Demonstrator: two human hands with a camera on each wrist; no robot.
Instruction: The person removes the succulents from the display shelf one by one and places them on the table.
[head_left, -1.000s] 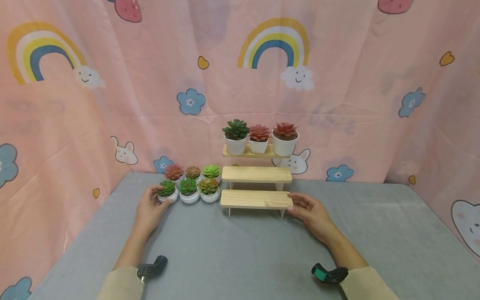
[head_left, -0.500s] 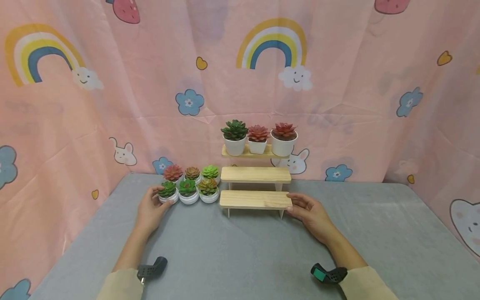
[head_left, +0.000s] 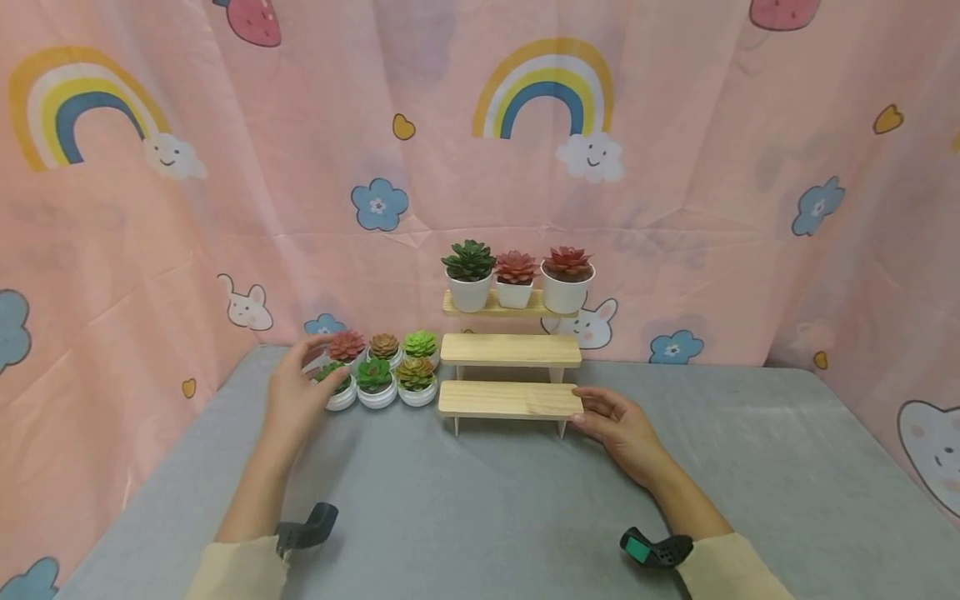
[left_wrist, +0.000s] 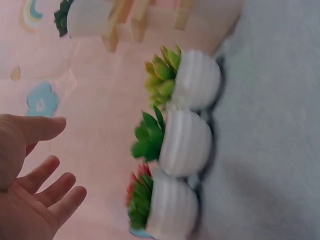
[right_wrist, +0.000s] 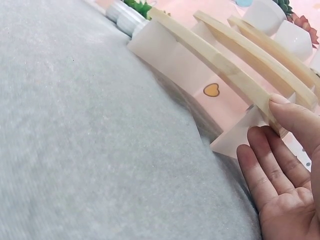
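My left hand [head_left: 292, 392] hovers with parted fingers over the front-left potted green succulent [head_left: 341, 398], partly covering it in the head view. In the left wrist view, a gap separates the hand [left_wrist: 35, 200] from that plant's ribbed white pot [left_wrist: 172, 210]. Beside it in the front row stand another green succulent [head_left: 375, 377] and a yellow-green one [head_left: 416, 375]. My right hand [head_left: 622, 437] holds the right end of the lowest board of a three-tier wooden display stand [head_left: 510, 400], its thumb on the board's edge and fingers underneath.
Behind the front row stand red [head_left: 347, 345], brown [head_left: 385, 345] and bright green succulents [head_left: 421, 342]. On the stand's top board are a dark green succulent [head_left: 469, 262], a small pink one [head_left: 515, 267] and a red one [head_left: 567, 264]. A pink curtain [head_left: 712, 275] hangs behind the grey table [head_left: 480, 517].
My left hand has let go of the front-left succulent and risen up and slightly left, its fingers spreading. The right hand stays on the stand.
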